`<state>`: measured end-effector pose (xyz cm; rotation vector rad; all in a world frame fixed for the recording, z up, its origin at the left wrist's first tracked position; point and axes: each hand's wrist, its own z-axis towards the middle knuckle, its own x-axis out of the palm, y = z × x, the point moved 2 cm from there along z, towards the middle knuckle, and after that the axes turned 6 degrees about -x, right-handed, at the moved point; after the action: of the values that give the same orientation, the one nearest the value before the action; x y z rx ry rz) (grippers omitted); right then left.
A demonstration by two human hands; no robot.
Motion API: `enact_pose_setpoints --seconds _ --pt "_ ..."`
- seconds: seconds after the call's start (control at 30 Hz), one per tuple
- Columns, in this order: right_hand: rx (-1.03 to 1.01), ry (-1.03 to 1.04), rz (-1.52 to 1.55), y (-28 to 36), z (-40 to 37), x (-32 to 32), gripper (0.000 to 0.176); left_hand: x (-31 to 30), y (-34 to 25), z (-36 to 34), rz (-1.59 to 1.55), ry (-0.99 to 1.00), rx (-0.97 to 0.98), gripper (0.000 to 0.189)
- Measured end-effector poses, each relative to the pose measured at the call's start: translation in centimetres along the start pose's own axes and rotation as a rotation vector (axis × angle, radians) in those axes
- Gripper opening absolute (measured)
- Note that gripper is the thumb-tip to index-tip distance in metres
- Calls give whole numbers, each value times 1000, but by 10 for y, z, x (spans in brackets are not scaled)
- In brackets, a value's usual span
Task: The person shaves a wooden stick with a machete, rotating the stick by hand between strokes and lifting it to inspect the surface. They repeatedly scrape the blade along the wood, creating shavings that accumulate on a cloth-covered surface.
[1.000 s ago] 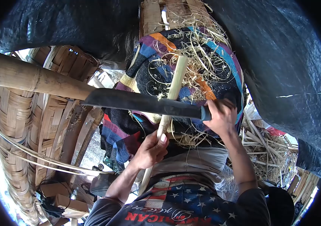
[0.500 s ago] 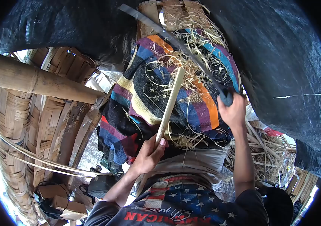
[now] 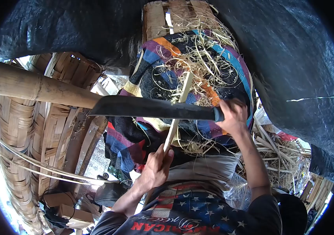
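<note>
Both hands are closed tight: the left hand is wrapped around the lower end of a bamboo stick at the near edge of the striped cloth, and the right hand is fisted on the handle of a long knife at the cloth's right edge. Half a second ago the blade was lifted and pointed away over the cloth; now it lies crosswise on the stick again, which I read as another paring stroke in hand. The stick is pale, flat and narrow, the blade dark, broad and dull. Curled, straw-coloured shavings litter the soft cloth. Left of the cloth run a round bamboo pole and woven panels.
</note>
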<state>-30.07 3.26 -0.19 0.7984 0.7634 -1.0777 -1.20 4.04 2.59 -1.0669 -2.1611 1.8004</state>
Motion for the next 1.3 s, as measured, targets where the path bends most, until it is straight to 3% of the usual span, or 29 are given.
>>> enact_pose_setpoints --seconds 0.1,0.27,0.33,0.47,0.5,0.57,0.73,0.8,0.87,0.97,1.3 --pt "-66 -51 -137 -22 8 3 34 -1 -2 7 45 32 -81 26" --pt "-68 -142 -206 -39 19 -8 28 1 -14 23 53 -23 109 16" --pt "-53 -155 -164 -42 24 -19 21 -1 -14 22 32 13 68 16" --pt "753 186 -566 -97 35 -47 26 0 -4 -4 -2 19 27 17" --pt "776 108 -558 -107 30 -54 26 -3 3 -6 -72 93 -129 20" --pt "821 16 -507 -115 28 -60 26 -3 11 -1 -88 66 -143 21" --pt "675 -42 -144 -40 6 -36 21 -3 7 26 -192 56 -170 27" --pt "502 -73 36 -10 -8 -17 22 -3 4 33 -197 46 -160 30" --pt "235 -109 21 24 -6 -12 22 -4 -1 36 -186 49 -180 28" --pt "46 -87 47 46 -7 1 22 -4 -1 37 -202 33 -100 32" --pt "-115 -29 -78 36 10 14 24 -5 -4 28 -70 -55 -52 31"
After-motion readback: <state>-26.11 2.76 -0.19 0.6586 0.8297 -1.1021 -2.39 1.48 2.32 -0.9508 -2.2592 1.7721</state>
